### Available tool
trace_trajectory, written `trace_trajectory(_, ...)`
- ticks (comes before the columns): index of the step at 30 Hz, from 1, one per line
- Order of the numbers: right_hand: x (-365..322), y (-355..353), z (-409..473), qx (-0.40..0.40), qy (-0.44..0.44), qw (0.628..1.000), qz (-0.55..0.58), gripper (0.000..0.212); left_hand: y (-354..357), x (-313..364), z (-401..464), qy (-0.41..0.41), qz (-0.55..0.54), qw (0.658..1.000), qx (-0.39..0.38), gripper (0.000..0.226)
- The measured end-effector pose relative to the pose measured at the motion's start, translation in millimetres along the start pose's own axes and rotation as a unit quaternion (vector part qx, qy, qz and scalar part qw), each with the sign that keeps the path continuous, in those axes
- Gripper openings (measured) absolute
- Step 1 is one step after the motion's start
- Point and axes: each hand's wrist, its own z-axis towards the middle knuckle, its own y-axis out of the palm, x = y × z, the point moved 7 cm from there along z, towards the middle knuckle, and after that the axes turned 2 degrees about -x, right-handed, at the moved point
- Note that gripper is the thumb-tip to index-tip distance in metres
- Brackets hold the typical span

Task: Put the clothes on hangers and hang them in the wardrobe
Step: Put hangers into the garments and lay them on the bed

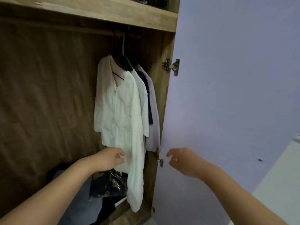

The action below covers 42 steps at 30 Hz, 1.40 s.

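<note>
A crumpled white long-sleeved shirt (120, 109) hangs on a dark hanger (121, 69) from the wooden rail (103, 32) at the right end of the open brown wooden wardrobe (48, 95), in front of a second white top (143, 101), a dark garment (148, 95) and a pale lilac one (153, 114). The left hand (111, 157) is at the shirt's lower hem, fingers curled and apparently pinching the fabric, while the right hand (180, 159) hovers beside the white wardrobe door (227, 78), fingers loosely curled around nothing. Dark folded clothes and a shiny black plastic bag (112, 184) lie on the wardrobe floor below.
</note>
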Motion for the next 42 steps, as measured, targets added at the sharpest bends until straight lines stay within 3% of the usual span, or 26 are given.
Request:
trace_trajectory(4,-51.4,-46.3,53.1,0.091,-0.065,0.993,0.036,0.035,-44.7,-11.7,29.7,0.010,-0.035,0.996,0.084,0.039)
trace_trajectory(9,-112.4,-109.8,108.8,0.219,-0.138,0.955,0.147,0.044,-106.7,-19.6,71.1,0.046,-0.078,0.980,0.175,0.043)
trace_trajectory(14,-157.2,-167.1,171.6,0.331,-0.118,0.918,0.183,0.051,-167.2,-25.9,105.1,0.084,-0.085,0.968,0.219,0.052)
trace_trajectory(16,-168.7,-172.3,202.5,0.311,-0.083,0.929,0.185,0.049,-185.5,-31.6,116.6,0.094,-0.109,0.964,0.224,0.054)
trace_trajectory(18,-179.8,-168.6,228.0,0.255,-0.078,0.935,0.233,0.033,-198.0,-38.4,128.1,0.102,-0.148,0.960,0.214,0.058)
trace_trajectory(21,-193.6,-165.6,246.3,0.213,-0.103,0.909,0.344,0.006,-207.7,-51.1,140.9,0.109,-0.217,0.951,0.192,0.062)
trace_trajectory(23,-205.5,-159.5,257.4,0.154,-0.127,0.898,0.393,0.031,-211.1,-58.3,146.8,0.117,-0.241,0.946,0.181,0.061)
trace_trajectory(24,-209.3,-157.1,263.7,0.143,-0.135,0.893,0.404,0.048,-212.2,-60.4,148.8,0.123,-0.247,0.945,0.177,0.061)
trace_trajectory(26,-216.7,-156.8,269.9,0.157,-0.160,0.873,0.433,0.061,-215.0,-62.1,149.8,0.139,-0.248,0.943,0.172,0.061)
trace_trajectory(32,-225.2,-181.7,265.2,0.187,-0.233,0.773,0.560,0.046,-244.9,-49.3,128.9,0.205,-0.277,0.911,0.229,0.057)
trace_trajectory(35,-222.0,-192.1,255.7,0.162,-0.254,0.724,0.621,0.050,-259.9,-39.6,113.1,0.230,-0.278,0.894,0.265,0.056)
trace_trajectory(37,-212.8,-190.8,248.9,0.153,-0.246,0.723,0.627,0.052,-261.5,-34.3,105.5,0.239,-0.253,0.893,0.285,0.053)
trace_trajectory(42,-184.2,-174.6,214.3,0.120,-0.251,0.761,0.586,0.050,-255.2,-21.5,92.4,0.237,-0.218,0.885,0.335,0.036)
